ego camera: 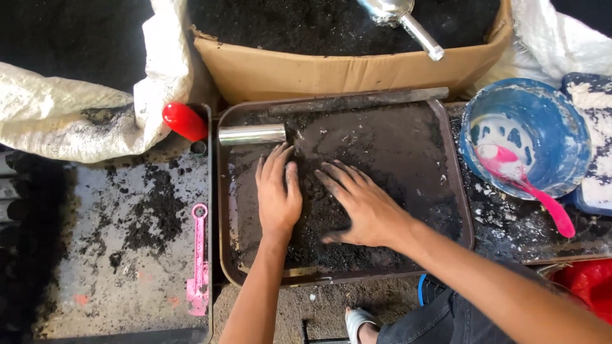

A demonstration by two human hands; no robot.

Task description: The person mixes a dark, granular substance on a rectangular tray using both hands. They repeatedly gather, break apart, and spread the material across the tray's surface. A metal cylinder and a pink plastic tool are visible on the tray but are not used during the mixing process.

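A brown tray point(454, 185) lies in front of me, covered with dark soil. My left hand point(278, 194) rests flat on the soil in the tray's left half, fingers spread and pointing away from me. My right hand point(360, 204) lies flat on the soil beside it, fingers spread toward the upper left. Neither hand holds anything. A short shiny metal tube point(252, 134) lies in the tray's far left corner, just beyond my left fingertips.
A cardboard box point(331, 70) of dark soil with a metal scoop point(408, 22) stands behind the tray. Left: a soil-dusted grey tray point(95, 274) with a pink spoon-like tool point(198, 261) and a red object point(184, 121). Right: a blue bowl point(542, 121) with a pink spoon point(526, 185).
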